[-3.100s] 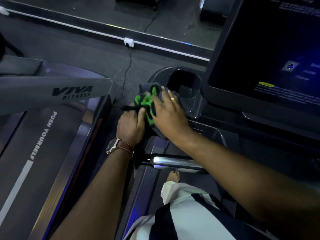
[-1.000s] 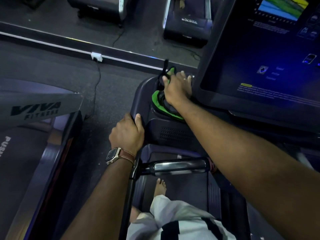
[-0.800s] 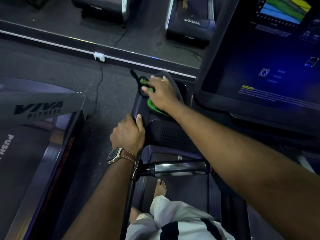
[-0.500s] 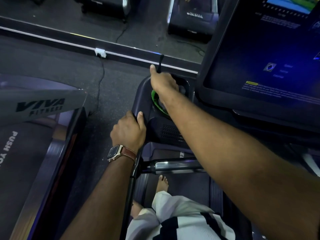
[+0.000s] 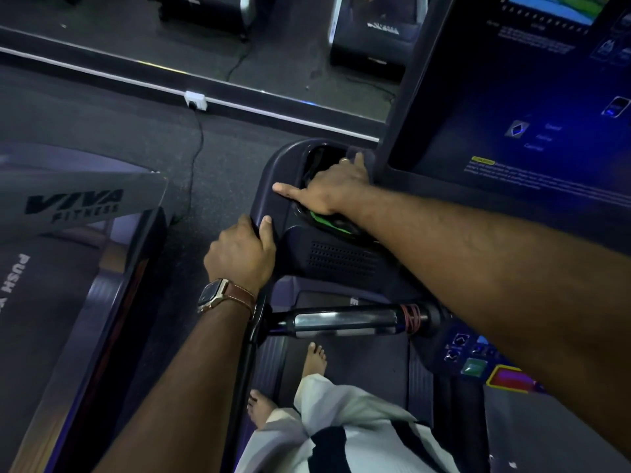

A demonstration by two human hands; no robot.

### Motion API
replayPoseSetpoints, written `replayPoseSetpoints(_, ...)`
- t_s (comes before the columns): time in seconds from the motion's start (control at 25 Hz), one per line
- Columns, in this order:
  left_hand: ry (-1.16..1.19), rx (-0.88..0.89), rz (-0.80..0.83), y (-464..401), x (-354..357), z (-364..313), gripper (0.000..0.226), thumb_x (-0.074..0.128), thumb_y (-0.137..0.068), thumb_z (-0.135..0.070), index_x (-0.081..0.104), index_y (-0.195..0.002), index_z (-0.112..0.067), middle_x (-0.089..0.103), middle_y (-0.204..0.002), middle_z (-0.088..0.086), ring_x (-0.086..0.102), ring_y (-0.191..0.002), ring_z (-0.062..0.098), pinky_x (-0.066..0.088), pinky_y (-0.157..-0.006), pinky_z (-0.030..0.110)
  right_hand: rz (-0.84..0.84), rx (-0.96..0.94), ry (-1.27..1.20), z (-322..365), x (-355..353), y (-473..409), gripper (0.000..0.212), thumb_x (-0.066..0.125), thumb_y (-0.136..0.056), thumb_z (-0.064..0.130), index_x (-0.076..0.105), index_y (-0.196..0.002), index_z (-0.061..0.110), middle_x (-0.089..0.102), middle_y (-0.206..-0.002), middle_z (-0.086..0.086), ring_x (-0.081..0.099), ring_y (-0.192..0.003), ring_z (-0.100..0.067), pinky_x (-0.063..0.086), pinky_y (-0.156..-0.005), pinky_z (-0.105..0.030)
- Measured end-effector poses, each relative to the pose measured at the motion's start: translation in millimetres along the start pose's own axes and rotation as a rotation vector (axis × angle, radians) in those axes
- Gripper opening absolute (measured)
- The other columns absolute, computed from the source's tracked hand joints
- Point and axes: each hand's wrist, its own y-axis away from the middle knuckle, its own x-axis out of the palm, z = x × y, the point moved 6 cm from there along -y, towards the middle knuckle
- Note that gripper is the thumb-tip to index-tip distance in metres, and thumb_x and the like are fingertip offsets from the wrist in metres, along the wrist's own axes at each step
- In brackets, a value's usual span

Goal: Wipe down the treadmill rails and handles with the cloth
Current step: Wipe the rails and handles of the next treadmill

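Note:
My right hand (image 5: pixel 327 187) presses a green and grey cloth (image 5: pixel 329 224) into the cup-holder recess (image 5: pixel 316 158) on the left side of the treadmill console; only a green edge of the cloth shows under my wrist, and my thumb sticks out to the left. My left hand (image 5: pixel 240 256), with a brown-strapped watch, grips the left rim of the dark console housing (image 5: pixel 269 172). Below it the chrome pulse handle (image 5: pixel 345 322) runs across, joining the black side rail (image 5: pixel 249 363).
The big touchscreen (image 5: pixel 532 97) fills the upper right. Coloured control buttons (image 5: pixel 491 367) sit at lower right. My bare feet (image 5: pixel 314 360) stand on the belt. A neighbouring treadmill marked VIVA FITNESS (image 5: pixel 75 206) lies left, across a floor gap with a power cable (image 5: pixel 198 138).
My right hand with the cloth moved around the cup-holder recess, from its left rim down into it, thumb now spread out. The left hand stayed gripping the housing rim.

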Motion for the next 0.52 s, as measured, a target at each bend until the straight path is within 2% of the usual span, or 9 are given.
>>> replayPoseSetpoints(0.08, -0.004, 0.006, -0.007, 0, 0, 0, 0.049, 0.033, -0.097, -0.052, 0.057, -0.093, -0.01, 0.067, -0.092, 0.019, 0.062, -0.083, 0.043, 0.037, -0.062, 0.037, -0.04, 0.066, -0.306, 5, -7, 0, 0.112, 0.016, -0.069, 0.097, 0.053, -0.14, 0.019, 0.051, -0.146, -0.01, 0.045, -0.135, -0.034, 0.026, -0.115, -0.055)
replayPoseSetpoints(0.12, -0.009, 0.011, -0.011, -1, 1, -1, 0.049, 0.033, -0.097, -0.052, 0.057, -0.094, -0.01, 0.067, -0.092, 0.019, 0.062, -0.083, 0.044, 0.038, -0.063, 0.038, -0.1, 0.129, -0.608, 2, -14, 0, 0.1, 0.036, -0.074, 0.091, 0.057, -0.136, 0.016, 0.058, -0.138, -0.01, 0.054, -0.126, -0.033, 0.038, -0.109, -0.049)
replayPoseSetpoints(0.2, -0.016, 0.016, -0.009, -1, 2, -2, 0.048, 0.033, -0.097, -0.051, 0.057, -0.095, -0.009, 0.067, -0.092, 0.02, 0.062, -0.083, 0.044, 0.038, -0.063, 0.038, -0.268, 0.401, -1.342, -17, -14, -7, 0.064, 0.066, -0.081, 0.058, 0.067, -0.118, 0.007, 0.07, -0.107, -0.009, 0.068, -0.097, -0.027, 0.057, -0.084, -0.036)
replayPoseSetpoints(0.24, -0.02, 0.018, -0.008, -1, 1, -3, 0.047, 0.034, -0.097, -0.05, 0.057, -0.095, -0.009, 0.067, -0.093, 0.021, 0.062, -0.083, 0.044, 0.037, -0.063, 0.038, -0.349, 0.508, -1.521, -18, -10, -7, 0.052, 0.066, -0.085, 0.045, 0.067, -0.111, 0.001, 0.071, -0.097, -0.008, 0.069, -0.089, -0.026, 0.058, -0.074, -0.033)
replayPoseSetpoints(0.28, -0.026, 0.02, -0.004, -1, 1, -3, 0.045, 0.035, -0.097, -0.048, 0.057, -0.096, -0.009, 0.066, -0.094, 0.021, 0.062, -0.084, 0.045, 0.037, -0.063, 0.038, -0.417, 0.548, -1.518, -11, -9, -4, 0.049, 0.062, -0.087, 0.042, 0.064, -0.11, -0.002, 0.069, -0.098, -0.009, 0.068, -0.091, -0.027, 0.056, -0.075, -0.034)
replayPoseSetpoints(0.32, -0.028, 0.021, 0.001, -1, 0, -4, 0.042, 0.036, -0.097, -0.045, 0.057, -0.098, -0.009, 0.066, -0.096, 0.022, 0.062, -0.086, 0.045, 0.038, -0.064, 0.039, -0.467, 0.518, -1.298, 4, -9, 1, 0.056, 0.057, -0.088, 0.048, 0.06, -0.115, -0.001, 0.067, -0.109, -0.015, 0.064, -0.102, -0.031, 0.052, -0.088, -0.039)
replayPoseSetpoints(0.4, -0.02, 0.018, 0.01, 0, -2, -4, 0.035, 0.037, -0.097, -0.039, 0.057, -0.101, -0.01, 0.066, -0.099, 0.022, 0.062, -0.088, 0.045, 0.042, -0.067, 0.041, -0.549, 0.28, -0.729, 44, -6, 14, 0.07, 0.046, -0.088, 0.062, 0.052, -0.128, 0.004, 0.055, -0.129, -0.026, 0.05, -0.122, -0.041, 0.031, -0.11, -0.054)
replayPoseSetpoints(0.44, -0.02, 0.018, 0.011, -1, -3, -4, 0.034, 0.038, -0.097, -0.038, 0.058, -0.103, -0.011, 0.066, -0.1, 0.021, 0.062, -0.089, 0.045, 0.044, -0.068, 0.041, -0.572, 0.138, -0.502, 50, 3, 24, 0.071, 0.042, -0.091, 0.063, 0.05, -0.132, 0.006, 0.051, -0.133, -0.028, 0.046, -0.125, -0.043, 0.024, -0.113, -0.058)
replayPoseSetpoints(0.52, -0.023, 0.018, 0.01, 0, -3, -4, 0.037, 0.037, -0.098, -0.039, 0.058, -0.103, -0.01, 0.066, -0.099, 0.022, 0.062, -0.088, 0.046, 0.045, -0.069, 0.042, -0.584, -0.066, -0.185, 33, 25, 45, 0.068, 0.038, -0.094, 0.06, 0.048, -0.136, 0.007, 0.054, -0.131, -0.027, 0.046, -0.127, -0.041, 0.023, -0.114, -0.059)
